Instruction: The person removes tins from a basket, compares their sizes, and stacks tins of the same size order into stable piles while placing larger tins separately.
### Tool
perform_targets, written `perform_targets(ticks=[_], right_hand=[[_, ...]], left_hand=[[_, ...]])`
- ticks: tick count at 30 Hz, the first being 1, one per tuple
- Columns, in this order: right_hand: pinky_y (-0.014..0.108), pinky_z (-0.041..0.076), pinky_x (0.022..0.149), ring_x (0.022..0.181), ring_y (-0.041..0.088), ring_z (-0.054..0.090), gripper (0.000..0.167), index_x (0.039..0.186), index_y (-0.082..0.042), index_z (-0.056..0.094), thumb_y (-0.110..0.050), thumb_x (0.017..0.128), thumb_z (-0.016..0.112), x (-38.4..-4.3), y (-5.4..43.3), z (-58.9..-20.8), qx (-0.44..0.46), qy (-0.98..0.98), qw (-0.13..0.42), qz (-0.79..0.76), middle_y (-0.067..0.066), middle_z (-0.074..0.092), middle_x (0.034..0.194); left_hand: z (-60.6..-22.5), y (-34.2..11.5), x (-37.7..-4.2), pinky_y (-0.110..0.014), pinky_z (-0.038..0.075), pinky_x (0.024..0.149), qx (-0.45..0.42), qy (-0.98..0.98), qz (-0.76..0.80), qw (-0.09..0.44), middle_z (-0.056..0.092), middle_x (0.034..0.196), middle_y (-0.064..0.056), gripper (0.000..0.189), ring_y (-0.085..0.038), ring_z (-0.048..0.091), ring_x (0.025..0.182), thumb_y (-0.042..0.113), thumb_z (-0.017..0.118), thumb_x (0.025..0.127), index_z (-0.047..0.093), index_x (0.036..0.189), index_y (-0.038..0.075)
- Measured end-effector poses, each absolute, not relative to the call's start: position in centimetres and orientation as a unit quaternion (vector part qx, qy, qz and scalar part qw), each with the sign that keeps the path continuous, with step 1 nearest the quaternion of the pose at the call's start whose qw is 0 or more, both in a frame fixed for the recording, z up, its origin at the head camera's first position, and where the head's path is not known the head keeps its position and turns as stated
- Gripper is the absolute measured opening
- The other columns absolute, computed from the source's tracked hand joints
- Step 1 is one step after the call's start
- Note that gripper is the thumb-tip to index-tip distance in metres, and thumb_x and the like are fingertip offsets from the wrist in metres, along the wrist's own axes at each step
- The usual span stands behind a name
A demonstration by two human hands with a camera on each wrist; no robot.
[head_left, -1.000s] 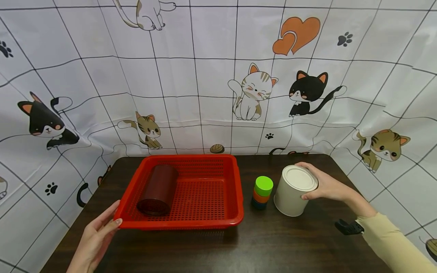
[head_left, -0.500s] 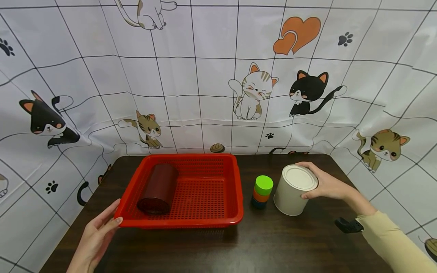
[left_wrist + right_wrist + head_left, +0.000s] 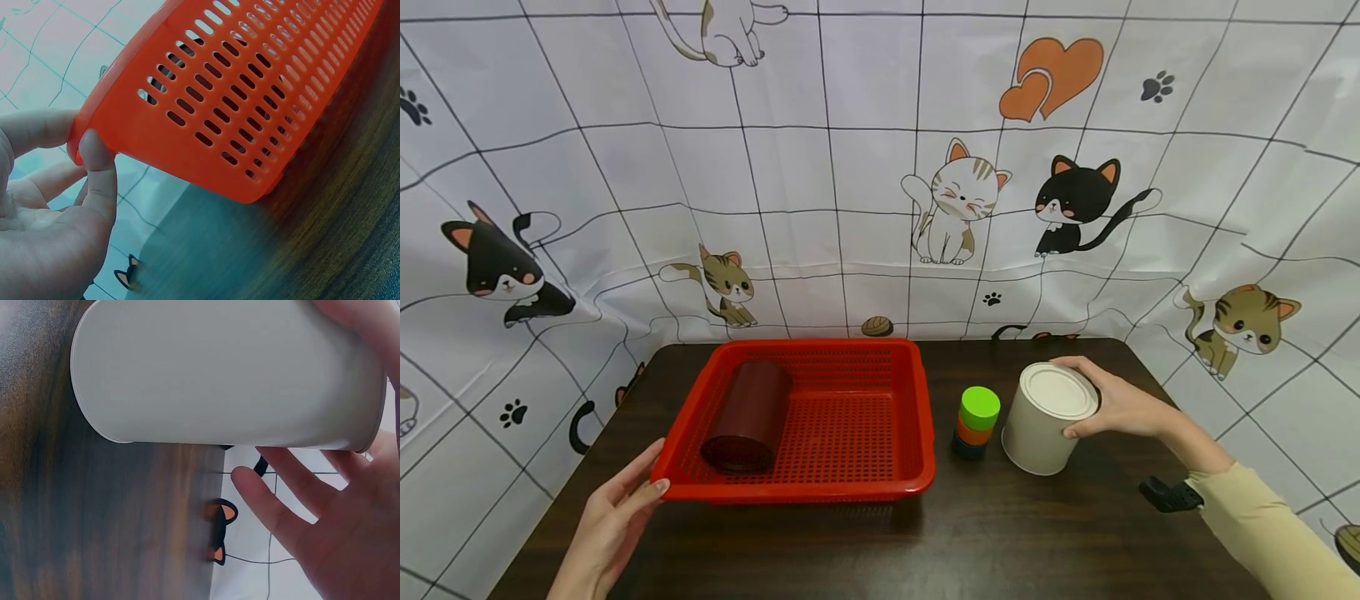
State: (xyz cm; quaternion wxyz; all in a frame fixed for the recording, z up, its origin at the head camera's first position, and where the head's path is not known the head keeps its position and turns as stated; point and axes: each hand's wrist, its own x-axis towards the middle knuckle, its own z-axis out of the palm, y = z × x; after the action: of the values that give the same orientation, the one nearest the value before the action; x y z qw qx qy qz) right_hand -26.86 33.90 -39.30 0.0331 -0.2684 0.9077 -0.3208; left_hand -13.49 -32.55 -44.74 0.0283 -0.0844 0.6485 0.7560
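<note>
My left hand [image 3: 607, 521] pinches the front left corner of a red plastic basket [image 3: 922, 417] between thumb and fingers; the left wrist view shows the thumb [image 3: 98, 156] on the outside of the rim. Inside the basket, at its left, lies a dark maroon cylinder [image 3: 748, 417] on its side. My right hand [image 3: 1112, 404] holds a cream-coloured lidded can [image 3: 1037, 433] near its top, from the right. The can stands upright on the table. In the right wrist view the can's side [image 3: 219, 375] sits between thumb and fingers, with some fingers partly hidden behind it.
Between basket and can stands a small stack [image 3: 976, 417] of green, orange and dark blue round pieces. All sit on a dark wooden table [image 3: 985, 542]. A white cat-print sheet [image 3: 850, 167] hangs behind and at both sides.
</note>
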Motion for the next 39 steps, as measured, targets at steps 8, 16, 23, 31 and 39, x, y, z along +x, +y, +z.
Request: perform_targets(ticks=[8,16,23,31,39], right_hand=[[0.023,0.048,0.089,0.118,0.010,0.053,0.107,0.153,-0.012,0.028,-0.028,0.068,0.091,-26.6,33.5,-37.8,-0.278,0.913,0.055,-0.293,0.012,0.052,0.139],[0.032,0.045,0.102,0.135,0.035,0.044,0.108,0.154,-0.011,0.031,-0.038,0.068,0.090,-26.9,32.1,-35.2,-0.305,0.922,0.035,-0.238,0.014,0.038,0.154],[0.060,0.037,0.108,0.138,0.041,0.041,0.098,0.151,-0.011,0.036,-0.042,0.072,0.087,-27.8,29.7,-32.8,-0.316,0.921,0.043,-0.226,0.012,0.043,0.152],[0.060,0.035,0.111,0.140,0.039,0.039,0.089,0.152,-0.017,0.036,-0.038,0.079,0.082,-29.8,26.0,-30.3,-0.364,0.903,0.047,-0.224,0.011,0.040,0.155],[0.057,0.030,0.117,0.145,0.033,0.036,0.087,0.152,-0.013,0.037,-0.043,0.082,0.078,-32.0,20.5,-28.6,-0.392,0.897,0.057,-0.195,0.008,0.039,0.157]], left_hand=[[-44.6,-32.6,-13.6,-0.013,0.053,0.085,-0.093,0.652,0.751,0.035,0.055,0.115,0.035,0.072,0.012,0.059,0.105,0.010,0.058,0.099,0.015,0.158,0.008],[-44.8,-32.6,-13.6,-0.014,0.053,0.084,-0.102,0.658,0.745,0.031,0.056,0.112,0.035,0.073,0.011,0.059,0.102,0.011,0.058,0.099,0.016,0.158,0.007],[-44.7,-32.6,-13.6,-0.013,0.053,0.085,-0.098,0.657,0.747,0.035,0.056,0.113,0.035,0.073,0.012,0.059,0.103,0.011,0.058,0.099,0.015,0.158,0.008],[-44.7,-32.8,-13.4,-0.014,0.053,0.086,-0.086,0.653,0.752,0.037,0.057,0.116,0.034,0.072,0.011,0.059,0.106,0.010,0.057,0.100,0.015,0.158,0.009],[-44.6,-32.8,-13.6,-0.013,0.052,0.087,-0.089,0.659,0.746,0.039,0.056,0.117,0.034,0.074,0.012,0.059,0.106,0.013,0.060,0.099,0.017,0.159,0.012]])
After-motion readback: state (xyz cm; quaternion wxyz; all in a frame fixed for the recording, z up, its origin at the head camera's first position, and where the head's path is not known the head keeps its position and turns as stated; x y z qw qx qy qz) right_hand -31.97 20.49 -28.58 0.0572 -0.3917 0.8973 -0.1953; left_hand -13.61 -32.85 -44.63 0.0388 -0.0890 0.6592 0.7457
